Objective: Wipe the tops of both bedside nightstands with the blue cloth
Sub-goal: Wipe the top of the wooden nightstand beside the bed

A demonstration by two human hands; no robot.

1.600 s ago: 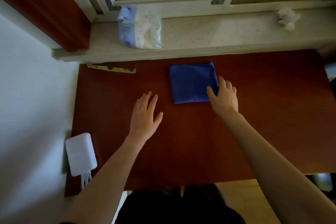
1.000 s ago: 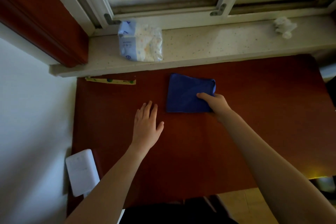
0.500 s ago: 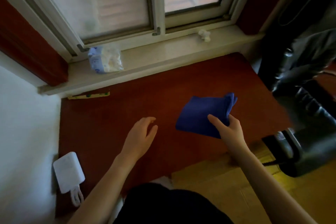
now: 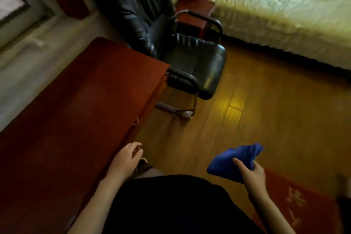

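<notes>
My right hand grips the blue cloth, which hangs bunched in the air over the wooden floor at the lower right. My left hand hovers with loosely curled fingers and nothing in it, by the front edge of the red-brown desk. A red-brown nightstand stands at the far top, between a black chair and the bed. Only its top and one side show behind the chair's armrest.
A black leather armchair with metal armrests stands between the desk and the nightstand. The bed with a pale cover fills the upper right. A red mat lies on the wooden floor at the lower right. The window sill runs along the left.
My right hand picked the blue cloth up off the desk and carried it to the right. My view swung from the desk and window toward the chair, floor and bed.
</notes>
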